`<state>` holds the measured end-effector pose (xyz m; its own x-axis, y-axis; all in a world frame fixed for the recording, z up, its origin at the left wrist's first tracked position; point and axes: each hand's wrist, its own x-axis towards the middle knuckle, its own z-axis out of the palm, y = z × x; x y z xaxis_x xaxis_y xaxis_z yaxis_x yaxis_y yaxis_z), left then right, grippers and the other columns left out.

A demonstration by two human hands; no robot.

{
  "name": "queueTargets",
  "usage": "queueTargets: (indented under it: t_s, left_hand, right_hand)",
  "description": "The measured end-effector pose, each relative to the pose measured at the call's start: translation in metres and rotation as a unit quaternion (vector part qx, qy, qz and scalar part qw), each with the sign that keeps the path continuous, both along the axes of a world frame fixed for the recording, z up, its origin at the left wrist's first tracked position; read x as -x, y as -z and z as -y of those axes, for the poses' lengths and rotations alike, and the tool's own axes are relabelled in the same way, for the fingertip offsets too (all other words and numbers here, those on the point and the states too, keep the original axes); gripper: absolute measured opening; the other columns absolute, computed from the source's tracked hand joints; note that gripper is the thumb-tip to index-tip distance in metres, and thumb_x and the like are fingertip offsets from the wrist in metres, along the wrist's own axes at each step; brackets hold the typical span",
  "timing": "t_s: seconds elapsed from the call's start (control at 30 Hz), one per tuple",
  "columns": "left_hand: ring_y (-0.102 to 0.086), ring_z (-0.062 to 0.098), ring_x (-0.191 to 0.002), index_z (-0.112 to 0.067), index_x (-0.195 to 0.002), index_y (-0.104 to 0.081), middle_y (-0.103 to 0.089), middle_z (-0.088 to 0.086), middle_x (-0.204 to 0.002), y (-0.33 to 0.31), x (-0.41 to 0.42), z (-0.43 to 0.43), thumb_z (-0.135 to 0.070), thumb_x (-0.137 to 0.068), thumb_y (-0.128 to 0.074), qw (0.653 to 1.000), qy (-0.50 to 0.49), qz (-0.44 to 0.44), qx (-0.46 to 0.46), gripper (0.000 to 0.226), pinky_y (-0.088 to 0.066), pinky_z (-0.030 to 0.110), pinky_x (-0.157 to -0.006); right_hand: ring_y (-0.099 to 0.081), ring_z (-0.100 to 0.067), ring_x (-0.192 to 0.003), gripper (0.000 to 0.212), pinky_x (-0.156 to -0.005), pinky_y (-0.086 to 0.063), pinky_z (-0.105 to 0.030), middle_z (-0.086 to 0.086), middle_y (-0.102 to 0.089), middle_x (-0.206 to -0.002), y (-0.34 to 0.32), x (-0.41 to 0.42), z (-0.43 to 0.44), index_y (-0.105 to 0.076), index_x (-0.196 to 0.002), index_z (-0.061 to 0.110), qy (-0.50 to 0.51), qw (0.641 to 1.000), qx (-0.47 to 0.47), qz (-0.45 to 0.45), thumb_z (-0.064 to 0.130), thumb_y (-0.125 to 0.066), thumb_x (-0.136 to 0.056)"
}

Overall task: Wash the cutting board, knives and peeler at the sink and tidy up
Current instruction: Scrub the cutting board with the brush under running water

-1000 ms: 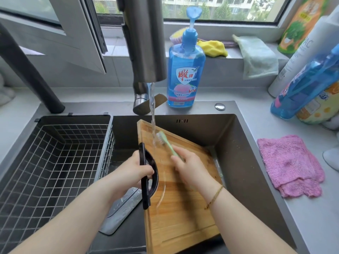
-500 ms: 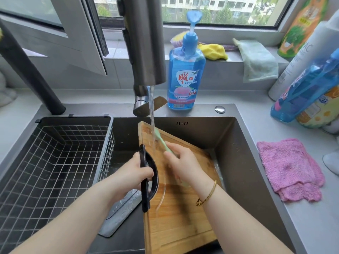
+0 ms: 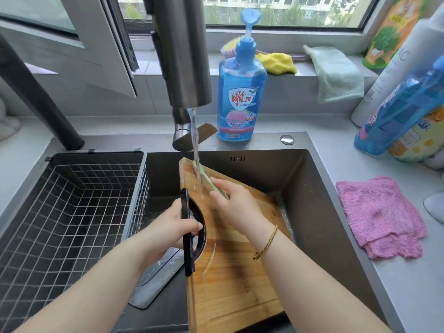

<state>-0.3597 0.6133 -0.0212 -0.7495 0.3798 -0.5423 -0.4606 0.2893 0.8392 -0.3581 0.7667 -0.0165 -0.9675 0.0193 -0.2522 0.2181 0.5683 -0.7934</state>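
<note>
Here, a wooden cutting board (image 3: 236,280) leans tilted inside the sink (image 3: 312,212), under water running from the faucet (image 3: 182,56). L hand (image 3: 171,228) grips the board's black handle (image 3: 188,255); R hand (image 3: 236,205) pinches a green brush (image 3: 207,177), its head at the board's far corner. A wet cleaver (image 3: 157,280) lies on the sink floor, w/ pink cloth (image 3: 377,212) right of the sink.

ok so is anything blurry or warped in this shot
Head view: right hand and green brush smear with motion blur; left hand on the cutting board is sharp; the wide-angle lens makes the near faucet loom; soft daylight, no harsh glare.
</note>
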Motion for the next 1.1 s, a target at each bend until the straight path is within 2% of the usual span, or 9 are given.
queueTargets:
  t_s: [0.13,0.3,0.43,0.5,0.6,0.7,0.93,1.07,1.1]
  left_hand:
    - [-0.059,0.021,-0.098,-0.023,-0.113,-0.047,-0.055,0.007,-0.105,0.000,0.001,0.003,-0.010,-0.086,-0.060,1.000,-0.004,0.012,-0.021,0.033,-0.050,0.024,-0.057]
    - [-0.058,0.019,-0.092,-0.019,-0.115,-0.047,-0.052,0.005,-0.098,0.001,0.000,0.002,-0.006,-0.086,-0.060,1.000,-0.007,0.004,-0.017,0.034,-0.049,0.023,-0.056]
    - [-0.058,0.022,-0.093,-0.018,-0.110,-0.049,-0.052,0.010,-0.098,-0.002,0.000,0.003,-0.020,-0.065,-0.063,1.000,0.006,0.006,-0.019,0.048,-0.051,0.022,-0.057]
    - [-0.059,0.025,-0.098,-0.020,-0.111,-0.048,-0.053,0.016,-0.106,-0.001,-0.002,0.006,-0.018,-0.068,-0.064,1.000,0.009,0.015,-0.018,0.045,-0.051,0.022,-0.057]
    - [-0.057,0.022,-0.090,-0.019,-0.112,-0.046,-0.052,0.017,-0.103,0.004,-0.004,0.008,-0.001,-0.085,-0.057,1.000,-0.001,0.010,-0.012,0.034,-0.049,0.023,-0.055]
    - [-0.057,0.020,-0.083,-0.015,-0.115,-0.045,-0.054,0.012,-0.094,0.005,-0.002,0.005,0.002,-0.086,-0.054,1.000,-0.001,0.001,-0.002,0.035,-0.049,0.027,-0.058]
    - [-0.056,0.017,-0.079,-0.017,-0.112,-0.045,-0.053,0.011,-0.092,0.004,-0.003,0.003,0.005,-0.085,-0.053,1.000,0.000,-0.007,-0.005,0.036,-0.048,0.026,-0.057]
    - [-0.057,0.017,-0.079,-0.016,-0.114,-0.046,-0.053,0.008,-0.088,0.003,-0.002,0.001,0.005,-0.085,-0.053,1.000,0.006,-0.011,-0.007,0.036,-0.049,0.029,-0.060]
    - [-0.057,0.018,-0.079,-0.015,-0.114,-0.045,-0.052,0.009,-0.089,0.004,-0.001,0.003,0.005,-0.085,-0.054,1.000,0.008,-0.007,-0.006,0.037,-0.050,0.029,-0.060]
  right_hand:
    - [-0.053,-0.005,-0.070,0.038,-0.060,-0.047,-0.020,0.009,-0.061,-0.110,-0.007,-0.013,-0.002,-0.046,-0.132,0.033,-0.028,0.999,-0.014,0.014,0.029,-0.045,-0.094]
    - [-0.041,-0.003,-0.048,0.038,-0.038,-0.034,-0.011,0.016,-0.049,-0.070,-0.012,-0.016,-0.004,-0.044,-0.133,0.034,-0.059,0.997,-0.040,0.027,0.030,-0.044,-0.095]
    - [-0.040,-0.002,-0.050,0.037,-0.041,-0.035,-0.014,0.016,-0.044,-0.067,-0.013,0.003,0.003,-0.046,-0.132,0.031,-0.010,1.000,-0.008,0.019,0.028,-0.043,-0.095]
    - [-0.039,-0.002,-0.047,0.037,-0.040,-0.034,-0.014,0.015,-0.043,-0.064,-0.010,-0.017,0.005,-0.046,-0.132,0.031,-0.036,0.998,0.015,0.041,0.027,-0.044,-0.095]
    - [-0.041,-0.007,-0.047,0.037,-0.042,-0.036,-0.018,0.013,-0.045,-0.065,-0.008,-0.020,0.004,-0.046,-0.132,0.031,-0.032,0.997,0.028,0.065,0.027,-0.044,-0.095]
    - [-0.043,-0.008,-0.048,0.037,-0.042,-0.036,-0.019,0.011,-0.046,-0.065,-0.006,0.002,0.006,-0.047,-0.132,0.029,0.020,0.998,0.022,0.056,0.027,-0.042,-0.096]
    - [-0.040,-0.004,-0.048,0.037,-0.039,-0.033,-0.014,0.014,-0.047,-0.066,-0.013,-0.024,0.005,-0.046,-0.132,0.032,-0.028,0.998,0.011,0.049,0.028,-0.044,-0.095]
    - [-0.045,-0.003,-0.060,0.037,-0.048,-0.038,-0.016,0.006,-0.063,-0.101,-0.009,0.002,0.009,-0.048,-0.131,0.030,0.023,1.000,-0.007,0.017,0.028,-0.043,-0.095]
    - [-0.044,-0.002,-0.057,0.037,-0.046,-0.037,-0.015,0.008,-0.063,-0.096,-0.008,-0.003,0.009,-0.048,-0.131,0.030,0.012,1.000,-0.012,0.015,0.028,-0.044,-0.094]
